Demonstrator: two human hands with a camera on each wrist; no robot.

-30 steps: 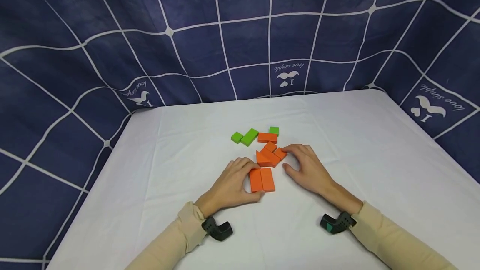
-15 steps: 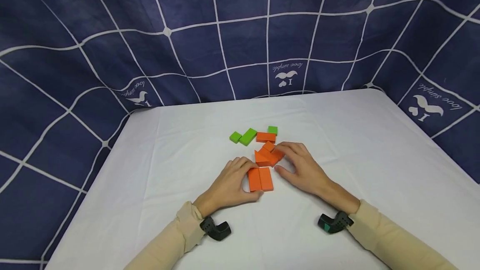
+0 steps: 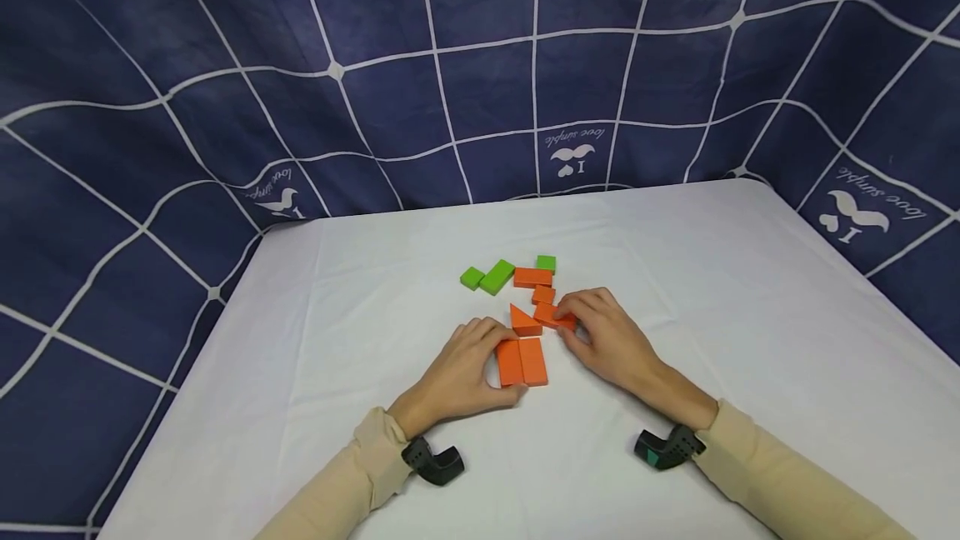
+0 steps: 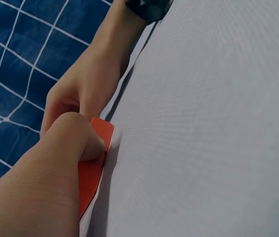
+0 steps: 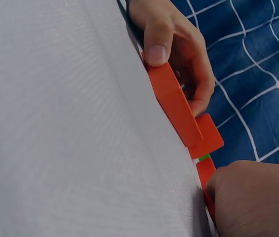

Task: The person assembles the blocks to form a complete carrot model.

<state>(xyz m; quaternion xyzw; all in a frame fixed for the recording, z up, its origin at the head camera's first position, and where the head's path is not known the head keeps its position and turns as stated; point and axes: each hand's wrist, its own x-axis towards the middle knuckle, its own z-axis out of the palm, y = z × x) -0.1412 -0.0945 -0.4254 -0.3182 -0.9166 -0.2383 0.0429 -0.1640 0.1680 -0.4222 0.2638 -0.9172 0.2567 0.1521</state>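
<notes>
My left hand spans two flat orange rectangular blocks lying side by side, the left block and the right block. Its thumb is at their near edge and its fingers at the far edge; in the left wrist view the thumb presses the orange side. My right hand pinches a small orange block, partly hidden by the fingers, at the end of a longer orange block. Left of these stands an orange triangular block, just beyond the pair.
Behind the right hand's blocks lie a small orange block and an orange bar. Farther back are a green rectangular block and small green blocks. A white cloth covers the table, with a blue checked curtain behind.
My right hand has moved slightly left and taken hold of the small orange block. The longer orange block has turned and come away from the triangular one. My left hand stays in place.
</notes>
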